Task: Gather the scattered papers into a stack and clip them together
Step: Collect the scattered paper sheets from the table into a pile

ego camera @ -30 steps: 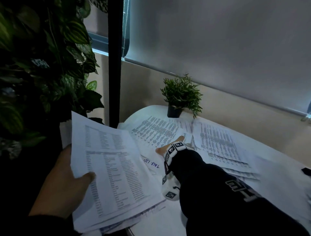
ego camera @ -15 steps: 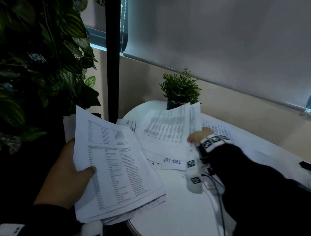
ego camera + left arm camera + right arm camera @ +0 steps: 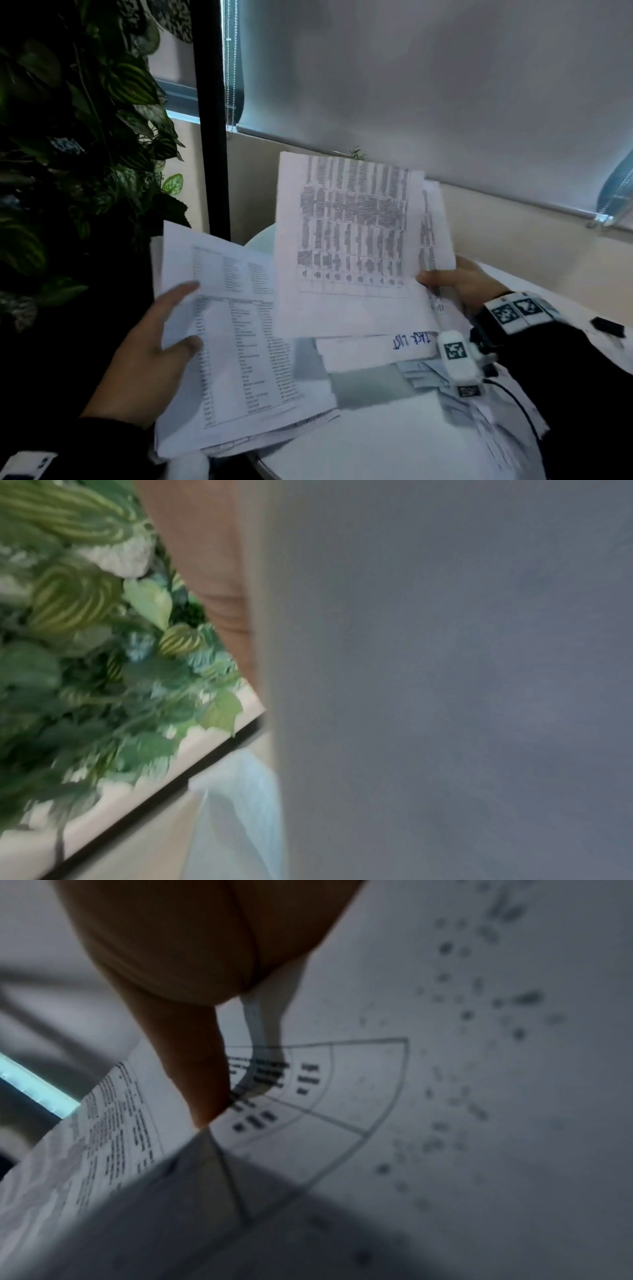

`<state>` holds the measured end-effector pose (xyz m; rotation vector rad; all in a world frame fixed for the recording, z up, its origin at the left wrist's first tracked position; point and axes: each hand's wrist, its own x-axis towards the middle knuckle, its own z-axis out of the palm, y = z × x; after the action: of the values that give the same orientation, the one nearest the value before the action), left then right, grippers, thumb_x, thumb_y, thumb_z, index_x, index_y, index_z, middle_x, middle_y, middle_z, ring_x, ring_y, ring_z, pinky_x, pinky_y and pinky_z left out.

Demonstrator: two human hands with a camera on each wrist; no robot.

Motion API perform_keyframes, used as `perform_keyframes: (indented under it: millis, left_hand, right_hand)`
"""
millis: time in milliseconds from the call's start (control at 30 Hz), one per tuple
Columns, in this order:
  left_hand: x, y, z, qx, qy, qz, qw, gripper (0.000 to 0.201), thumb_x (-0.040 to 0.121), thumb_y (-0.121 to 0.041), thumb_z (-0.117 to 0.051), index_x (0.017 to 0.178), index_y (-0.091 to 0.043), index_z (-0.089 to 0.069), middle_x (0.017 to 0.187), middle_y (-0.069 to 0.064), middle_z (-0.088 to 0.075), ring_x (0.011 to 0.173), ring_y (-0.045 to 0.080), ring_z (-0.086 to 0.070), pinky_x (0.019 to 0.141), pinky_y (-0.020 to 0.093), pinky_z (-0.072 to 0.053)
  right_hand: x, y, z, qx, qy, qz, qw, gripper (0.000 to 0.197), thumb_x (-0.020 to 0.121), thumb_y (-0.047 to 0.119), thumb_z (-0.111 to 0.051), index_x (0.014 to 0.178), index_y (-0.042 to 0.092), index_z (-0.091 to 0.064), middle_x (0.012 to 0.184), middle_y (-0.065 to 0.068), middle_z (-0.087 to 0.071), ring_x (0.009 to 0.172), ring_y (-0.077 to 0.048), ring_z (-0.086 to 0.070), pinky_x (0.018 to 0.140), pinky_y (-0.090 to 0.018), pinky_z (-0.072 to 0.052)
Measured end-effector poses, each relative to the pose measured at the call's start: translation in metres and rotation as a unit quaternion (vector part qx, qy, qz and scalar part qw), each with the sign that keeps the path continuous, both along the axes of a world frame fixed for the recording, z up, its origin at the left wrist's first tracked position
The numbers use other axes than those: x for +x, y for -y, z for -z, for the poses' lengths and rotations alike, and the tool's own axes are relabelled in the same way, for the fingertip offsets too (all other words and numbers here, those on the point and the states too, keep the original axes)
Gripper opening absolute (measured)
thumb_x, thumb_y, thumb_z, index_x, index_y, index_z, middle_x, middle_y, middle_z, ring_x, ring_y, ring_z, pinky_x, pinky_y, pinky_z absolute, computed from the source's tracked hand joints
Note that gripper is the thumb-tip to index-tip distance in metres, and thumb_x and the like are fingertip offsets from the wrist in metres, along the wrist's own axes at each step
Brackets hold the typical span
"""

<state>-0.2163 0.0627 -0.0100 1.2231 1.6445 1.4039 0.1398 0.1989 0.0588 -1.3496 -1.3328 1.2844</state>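
Note:
My left hand grips a thick stack of printed papers at its left edge, digits on top, held off the table's left side. My right hand pinches a second bundle of printed sheets by its right edge; the bundle is raised steeply and overlaps the stack's upper right corner. A sheet with blue handwriting shows just below the bundle; I cannot tell whether it is lifted or lying flat. A small black object, perhaps a clip, lies at the far right. In the right wrist view a finger presses on printed paper.
The round white table is below the papers, with more sheets on its right part. A big leafy plant and a black pole stand close on the left. Only a sprig of the small potted plant shows behind the raised sheets.
My right hand has picked the sheets up off the table, raised them and brought them left toward the stack. The left hand's stack stays held and sits a little higher in view.

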Motion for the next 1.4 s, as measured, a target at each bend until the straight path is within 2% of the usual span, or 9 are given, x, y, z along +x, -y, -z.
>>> perform_keyframes:
  millis: [100, 167, 267, 433, 600, 800, 933, 1100, 1400]
  left_hand:
    - [0.017, 0.004, -0.010, -0.032, 0.229, 0.016, 0.973, 0.018, 0.096, -0.033, -0.054, 0.102, -0.032, -0.070, 0.123, -0.001, -0.065, 0.115, 0.020, -0.060, 0.094, 0.035, -0.044]
    - [0.028, 0.007, -0.014, -0.031, 0.363, 0.036, 0.931, 0.043, 0.090, -0.056, -0.047, 0.109, -0.024, -0.070, 0.118, -0.001, -0.069, 0.107, 0.019, -0.065, 0.092, 0.036, -0.047]
    - [0.041, 0.007, -0.013, -0.006, 0.332, 0.032, 0.943, 0.047, 0.080, -0.046, -0.059, 0.115, -0.016, -0.065, 0.108, 0.002, -0.072, 0.099, 0.025, -0.066, 0.090, 0.040, -0.052]
    - [0.053, 0.010, -0.008, 0.021, 0.307, 0.027, 0.951, 0.025, 0.079, 0.006, -0.064, 0.100, -0.007, -0.068, 0.087, 0.007, -0.077, 0.075, 0.021, -0.074, 0.064, 0.031, -0.060]
    - [0.059, 0.018, -0.024, 0.118, 0.232, 0.065, 0.964, 0.032, 0.063, 0.001, -0.070, 0.093, -0.010, -0.069, 0.083, -0.001, -0.077, 0.076, 0.014, -0.074, 0.061, 0.020, -0.057]
    - [0.076, 0.014, -0.023, 0.200, 0.112, 0.066, 0.971, 0.072, 0.065, 0.013, -0.078, 0.113, -0.028, -0.044, 0.102, -0.016, -0.068, 0.094, -0.004, -0.066, 0.073, 0.013, -0.053]
    - [0.082, 0.013, -0.012, 0.200, 0.077, 0.066, 0.974, 0.077, 0.073, 0.015, -0.070, 0.123, -0.020, -0.023, 0.110, -0.014, -0.053, 0.093, -0.013, -0.063, 0.075, 0.008, -0.051]
    - [0.085, 0.012, -0.001, 0.163, 0.093, 0.035, 0.982, 0.029, 0.086, 0.000, -0.062, 0.111, -0.015, -0.057, 0.089, -0.017, -0.074, 0.091, 0.002, -0.069, 0.066, 0.012, -0.053]
    - [0.107, 0.015, 0.001, 0.138, 0.092, 0.103, 0.981, 0.044, 0.084, -0.015, -0.069, 0.122, -0.031, -0.052, 0.111, -0.019, -0.069, 0.107, 0.001, -0.063, 0.087, 0.022, -0.053]
  right_hand:
    - [-0.036, 0.009, 0.014, -0.008, -0.004, -0.050, 0.999, 0.040, 0.078, -0.017, -0.057, 0.115, -0.002, -0.059, 0.113, -0.022, -0.066, 0.092, -0.028, -0.069, 0.084, -0.040, -0.055]
    - [-0.058, 0.020, 0.021, -0.013, -0.004, -0.098, 0.995, 0.042, 0.078, -0.018, -0.057, 0.116, 0.000, -0.059, 0.110, -0.015, -0.069, 0.096, -0.024, -0.069, 0.090, -0.040, -0.053]
    - [-0.083, 0.040, 0.027, -0.012, -0.019, -0.170, 0.985, 0.040, 0.083, -0.019, -0.049, 0.111, 0.006, -0.059, 0.097, 0.000, -0.072, 0.086, -0.010, -0.071, 0.072, -0.022, -0.057]
    - [-0.080, 0.051, 0.034, -0.038, -0.020, -0.163, 0.986, 0.040, 0.088, 0.008, -0.058, 0.125, 0.018, -0.052, 0.118, 0.004, -0.065, 0.106, -0.010, -0.062, 0.089, -0.029, -0.047]
    - [-0.051, 0.050, 0.045, -0.024, -0.092, -0.130, 0.987, 0.098, 0.054, 0.039, -0.088, 0.135, 0.015, -0.039, 0.121, -0.005, -0.064, 0.108, -0.021, -0.063, 0.094, -0.041, -0.048]
    - [-0.036, 0.072, 0.043, 0.066, -0.155, -0.144, 0.975, 0.045, 0.048, 0.015, -0.091, 0.089, 0.022, -0.075, 0.090, -0.002, -0.075, 0.084, -0.019, -0.071, 0.068, -0.029, -0.057]
    - [-0.039, 0.083, 0.042, 0.101, -0.129, -0.061, 0.985, 0.083, 0.046, 0.026, -0.089, 0.117, 0.002, -0.054, 0.107, -0.027, -0.063, 0.095, -0.040, -0.065, 0.078, -0.052, -0.056]
    - [-0.036, 0.102, 0.049, 0.118, -0.127, -0.062, 0.983, 0.074, 0.054, 0.013, -0.083, 0.120, 0.000, -0.052, 0.106, -0.020, -0.067, 0.098, -0.032, -0.067, 0.082, -0.043, -0.056]
    - [-0.015, 0.111, 0.066, 0.055, -0.051, 0.004, 0.997, 0.050, 0.059, 0.016, -0.073, 0.108, 0.015, -0.063, 0.106, -0.005, -0.071, 0.103, -0.027, -0.065, 0.094, -0.048, -0.049]
